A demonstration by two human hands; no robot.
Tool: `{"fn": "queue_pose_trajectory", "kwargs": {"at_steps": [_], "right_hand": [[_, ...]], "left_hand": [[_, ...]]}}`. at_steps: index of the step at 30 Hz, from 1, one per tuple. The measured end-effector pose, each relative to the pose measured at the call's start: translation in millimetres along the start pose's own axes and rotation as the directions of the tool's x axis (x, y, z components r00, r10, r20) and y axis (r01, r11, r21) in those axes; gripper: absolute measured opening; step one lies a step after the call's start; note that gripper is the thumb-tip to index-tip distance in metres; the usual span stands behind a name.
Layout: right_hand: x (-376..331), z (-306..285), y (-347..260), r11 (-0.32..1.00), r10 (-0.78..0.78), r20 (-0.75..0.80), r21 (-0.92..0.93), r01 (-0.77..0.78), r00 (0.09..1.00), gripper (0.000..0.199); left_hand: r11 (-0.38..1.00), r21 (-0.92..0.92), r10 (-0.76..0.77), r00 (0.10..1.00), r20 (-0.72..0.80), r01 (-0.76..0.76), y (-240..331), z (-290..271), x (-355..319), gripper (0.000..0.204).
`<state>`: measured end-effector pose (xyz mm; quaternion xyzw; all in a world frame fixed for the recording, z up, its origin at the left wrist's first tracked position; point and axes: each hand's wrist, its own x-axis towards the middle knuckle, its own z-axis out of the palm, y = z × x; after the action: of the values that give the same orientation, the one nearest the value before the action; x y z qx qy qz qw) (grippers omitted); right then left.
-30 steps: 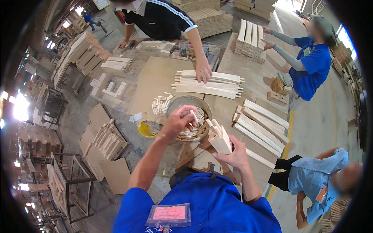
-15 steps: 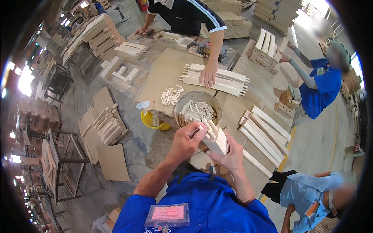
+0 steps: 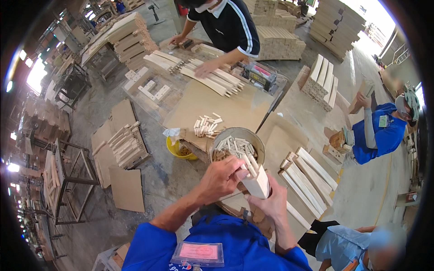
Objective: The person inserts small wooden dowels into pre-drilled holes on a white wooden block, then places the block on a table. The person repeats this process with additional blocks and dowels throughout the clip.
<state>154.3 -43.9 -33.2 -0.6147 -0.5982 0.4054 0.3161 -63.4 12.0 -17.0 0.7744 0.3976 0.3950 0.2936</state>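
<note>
My right hand point(image 3: 271, 201) grips a pale wooden piece point(image 3: 257, 184) by its sides, its end turned up in front of me. Several wooden dowels point(image 3: 251, 163) stick out of that end. At the same end, my left hand point(image 3: 221, 178) is closed in a pinch on a dowel, partly hidden by the fingers. Just beyond my hands stands a round bucket point(image 3: 261, 143) holding many loose dowels point(image 3: 235, 147). A small heap of dowels point(image 3: 207, 125) lies on the cardboard-covered table beside it.
Across the table a co-worker's hand point(image 3: 208, 67) rests on doweled slats point(image 3: 212, 81). More slats point(image 3: 307, 178) lie to the right. A yellow bucket point(image 3: 181, 149) hangs low at the table's left edge. Two other people stand at the right.
The co-worker's hand and the doweled slats have moved away to the far left, beside other slats. My hands stay at the wooden piece. The person at the far right now holds up a wooden block.
</note>
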Motion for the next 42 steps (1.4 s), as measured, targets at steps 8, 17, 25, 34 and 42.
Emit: {"fn": "queue_pose_trajectory", "kwargs": {"at_steps": [8,17,25,34,42], "right_hand": [[37.1,0.3,-35.9,0.999,-0.033,0.039,-0.005,0.033,0.999,0.071],[86.8,2.6,-64.6,0.990,-0.142,0.059,0.023,0.141,0.988,0.076],[297.8,-30.1,-25.6,0.731,-0.291,0.115,-0.614,0.298,0.950,0.081],[450.4,50.4,123.0,0.669,-0.190,0.283,-0.663,0.334,0.940,0.080],[279.3,-26.9,131.8,0.749,-0.352,0.144,-0.550,0.371,0.925,0.053]], "left_hand": [[0.862,0.402,0.318,0.947,0.046,-0.309,-26.5,-16.3,21.7,0.017],[0.966,0.220,0.191,0.945,-0.264,-0.133,-38.7,-40.0,54.9,0.023],[0.914,-0.019,-0.347,0.755,-0.556,0.406,-95.9,-44.3,22.7,0.044],[0.631,0.028,-0.617,0.523,-0.588,0.775,-103.9,-32.6,-123.1,0.023],[0.713,0.048,-0.586,0.631,-0.508,0.700,-95.7,-22.4,-117.9,0.022]]}}
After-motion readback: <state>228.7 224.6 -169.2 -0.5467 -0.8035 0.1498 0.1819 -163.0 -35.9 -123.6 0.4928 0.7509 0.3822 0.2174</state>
